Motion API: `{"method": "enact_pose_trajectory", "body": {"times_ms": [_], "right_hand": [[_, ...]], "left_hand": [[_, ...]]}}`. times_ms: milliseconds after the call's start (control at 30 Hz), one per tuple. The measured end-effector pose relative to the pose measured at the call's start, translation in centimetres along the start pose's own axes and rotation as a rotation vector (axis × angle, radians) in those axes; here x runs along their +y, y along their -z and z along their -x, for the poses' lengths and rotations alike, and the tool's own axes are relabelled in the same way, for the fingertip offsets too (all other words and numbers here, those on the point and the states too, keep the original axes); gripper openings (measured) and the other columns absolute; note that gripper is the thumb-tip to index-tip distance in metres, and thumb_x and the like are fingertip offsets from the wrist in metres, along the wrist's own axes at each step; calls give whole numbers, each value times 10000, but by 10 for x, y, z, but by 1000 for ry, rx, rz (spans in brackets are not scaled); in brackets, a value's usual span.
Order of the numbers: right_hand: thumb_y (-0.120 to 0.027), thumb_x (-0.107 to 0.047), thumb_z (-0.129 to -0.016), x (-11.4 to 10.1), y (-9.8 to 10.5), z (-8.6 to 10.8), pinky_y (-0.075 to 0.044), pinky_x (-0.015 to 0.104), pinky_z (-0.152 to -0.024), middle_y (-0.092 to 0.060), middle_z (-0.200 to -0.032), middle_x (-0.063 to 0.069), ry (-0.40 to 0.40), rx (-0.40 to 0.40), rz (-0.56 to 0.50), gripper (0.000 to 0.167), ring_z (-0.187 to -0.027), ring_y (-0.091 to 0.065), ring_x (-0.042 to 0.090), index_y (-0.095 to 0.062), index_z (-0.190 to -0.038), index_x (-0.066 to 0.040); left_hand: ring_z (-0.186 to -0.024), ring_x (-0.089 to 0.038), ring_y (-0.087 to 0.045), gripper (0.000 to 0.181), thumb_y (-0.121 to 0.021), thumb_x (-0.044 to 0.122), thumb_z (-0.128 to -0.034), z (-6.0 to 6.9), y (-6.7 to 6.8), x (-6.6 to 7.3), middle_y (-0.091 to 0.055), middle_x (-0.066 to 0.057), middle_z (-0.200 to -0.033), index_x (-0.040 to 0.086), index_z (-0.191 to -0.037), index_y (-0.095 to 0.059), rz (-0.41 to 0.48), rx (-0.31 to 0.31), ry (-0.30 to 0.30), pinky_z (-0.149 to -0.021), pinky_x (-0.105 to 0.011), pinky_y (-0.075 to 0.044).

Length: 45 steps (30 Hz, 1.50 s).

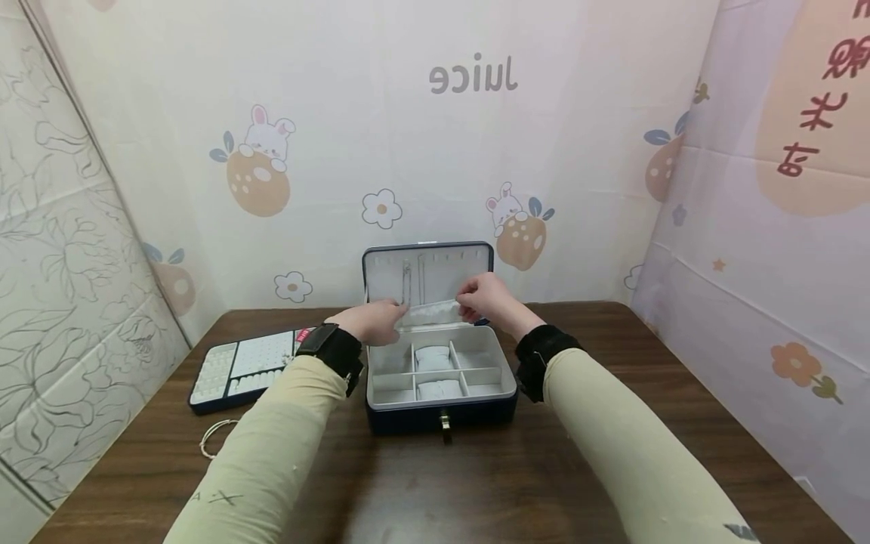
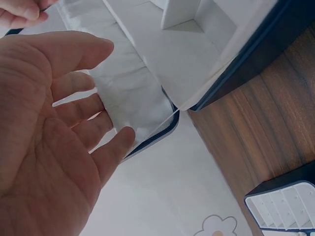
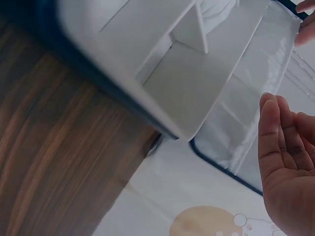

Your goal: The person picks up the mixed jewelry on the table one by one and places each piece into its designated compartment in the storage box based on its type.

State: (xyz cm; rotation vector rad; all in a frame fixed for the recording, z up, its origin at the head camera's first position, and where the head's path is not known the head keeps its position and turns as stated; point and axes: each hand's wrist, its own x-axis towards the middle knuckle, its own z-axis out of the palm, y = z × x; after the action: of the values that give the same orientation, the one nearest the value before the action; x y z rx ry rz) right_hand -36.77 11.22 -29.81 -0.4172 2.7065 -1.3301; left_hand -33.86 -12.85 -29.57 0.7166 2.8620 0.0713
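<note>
A navy jewelry box (image 1: 442,417) stands with its lid (image 1: 443,268) up against the back wall. Low on the lid's inside runs a pale fabric pocket (image 1: 431,312). My left hand (image 1: 372,323) holds the pocket's left part, several fingertips tucked behind its upper edge in the left wrist view. At its right part, my right hand (image 1: 491,298) pinches the same edge with its fingertips. Two thin necklaces (image 1: 421,279) hang from the lid above the pocket. White cushions (image 1: 433,358) sit in the middle compartments.
Left of the box, a navy-edged tray (image 1: 261,353) with white sections lies partly behind my left sleeve. A pale ring-shaped bracelet (image 1: 206,442) rests on the brown wooden table (image 1: 435,491). Printed cloth (image 1: 326,151) covers the walls close behind.
</note>
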Motion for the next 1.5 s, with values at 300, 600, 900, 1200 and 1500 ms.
{"method": "enact_pose_trajectory", "body": {"times_ms": [300,600,900,1200,1500], "right_hand": [[-556,-97,-1026,11,11,5,-587,390,-764,-711,-880,153,-6,-8,41,268,-788,-686,260,-674,-1189,79],[-561,-101,-1019,22,25,16,-498,257,-600,-678,-771,153,32,-64,178,248,-647,-624,207,-687,-1135,77],[-615,-140,-1007,41,35,27,-560,321,-603,-679,-727,139,-24,-144,325,234,-630,-663,235,-701,-1093,61],[-635,-233,-1011,57,38,37,-590,401,-677,-655,-708,89,-139,-242,309,233,-613,-646,193,-678,-1068,-11],[-626,-206,-1008,63,33,42,-594,416,-686,-671,-722,101,-134,-286,244,275,-636,-675,198,-673,-1134,33]], "left_hand": [[-1504,-336,-323,572,-540,154,-1031,11,6,-5,-338,-196,-1622,23,-1563,-375,39,32,-26,-1207,-462,-285],[-1362,-349,-515,412,-555,70,-982,36,21,-10,-579,-200,-1422,-20,-1381,-606,1,120,-170,-1133,-465,-396],[-755,-133,-555,192,-628,97,-890,66,25,-23,-656,18,-839,81,-1027,-762,-27,72,-184,-739,-330,-493],[-980,-188,-684,304,-713,207,-905,104,21,-41,-738,-46,-1069,66,-1172,-745,6,-59,-41,-866,-402,-550],[-870,-159,-633,293,-747,190,-834,130,4,-66,-698,-15,-935,59,-1095,-756,10,-117,36,-768,-376,-532]]}}
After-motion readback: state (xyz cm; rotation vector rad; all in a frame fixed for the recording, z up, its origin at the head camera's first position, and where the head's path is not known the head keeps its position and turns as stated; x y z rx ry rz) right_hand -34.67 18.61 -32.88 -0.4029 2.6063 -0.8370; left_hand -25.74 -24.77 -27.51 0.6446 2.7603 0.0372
